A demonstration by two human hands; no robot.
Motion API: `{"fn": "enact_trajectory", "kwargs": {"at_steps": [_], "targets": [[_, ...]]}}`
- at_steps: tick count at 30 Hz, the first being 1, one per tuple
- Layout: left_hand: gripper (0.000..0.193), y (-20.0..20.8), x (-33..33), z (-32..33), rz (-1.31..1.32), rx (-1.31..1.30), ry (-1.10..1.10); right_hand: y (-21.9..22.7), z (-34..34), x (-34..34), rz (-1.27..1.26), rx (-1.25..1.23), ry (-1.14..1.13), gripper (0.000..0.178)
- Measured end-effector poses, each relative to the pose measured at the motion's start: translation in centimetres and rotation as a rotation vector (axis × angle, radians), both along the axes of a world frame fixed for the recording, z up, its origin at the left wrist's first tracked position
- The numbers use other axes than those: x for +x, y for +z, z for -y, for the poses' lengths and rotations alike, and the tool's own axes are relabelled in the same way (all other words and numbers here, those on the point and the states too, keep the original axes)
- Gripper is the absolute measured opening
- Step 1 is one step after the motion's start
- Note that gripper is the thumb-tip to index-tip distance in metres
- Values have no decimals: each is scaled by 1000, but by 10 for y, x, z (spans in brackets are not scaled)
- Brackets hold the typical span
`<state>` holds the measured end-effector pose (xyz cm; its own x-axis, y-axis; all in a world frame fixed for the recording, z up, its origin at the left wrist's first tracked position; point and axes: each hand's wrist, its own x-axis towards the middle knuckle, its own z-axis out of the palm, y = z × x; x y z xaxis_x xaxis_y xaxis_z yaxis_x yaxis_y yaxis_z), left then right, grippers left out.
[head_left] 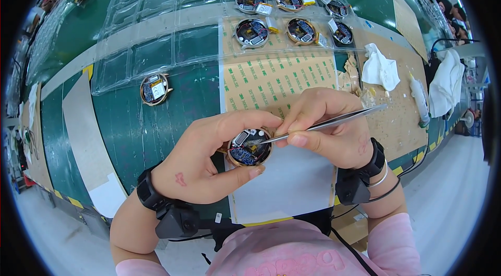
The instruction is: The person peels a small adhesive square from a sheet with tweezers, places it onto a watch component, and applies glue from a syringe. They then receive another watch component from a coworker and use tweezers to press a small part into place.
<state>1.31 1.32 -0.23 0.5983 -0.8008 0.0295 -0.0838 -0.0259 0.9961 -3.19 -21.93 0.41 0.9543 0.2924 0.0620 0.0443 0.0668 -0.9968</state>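
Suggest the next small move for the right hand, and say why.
Probably a slight dip of the tweezers into the case: the right hand pinches them with the tip over the open interior, and the left hand holds the case open side up. Whether the tip touches a part, I cannot tell.

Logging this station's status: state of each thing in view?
Left hand: gripping the held round case.
Right hand: pinching the tweezers.
Held round case: open, circuitry exposed.
Tweezers: tips at the open case; closed or not, can't tell.
Lone round case: open, circuitry up.
Clear tray: holds open round cases toward its right.
Near white cloth: crumpled.
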Motion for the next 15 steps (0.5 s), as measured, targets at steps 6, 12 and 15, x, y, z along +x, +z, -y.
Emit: {"fn": "enact_trajectory", "kwargs": {"at_steps": [6,12,15], "targets": [[55,5,2,0,-61,-12,-1,2,0,2,81,-28,143,12],[58,-5,5,-1,84,-36,10,1,-11,1,115,171,-33,12],[59,-4,4,3,74,-17,22,4,-14,0,45,350,-194,12]]}}
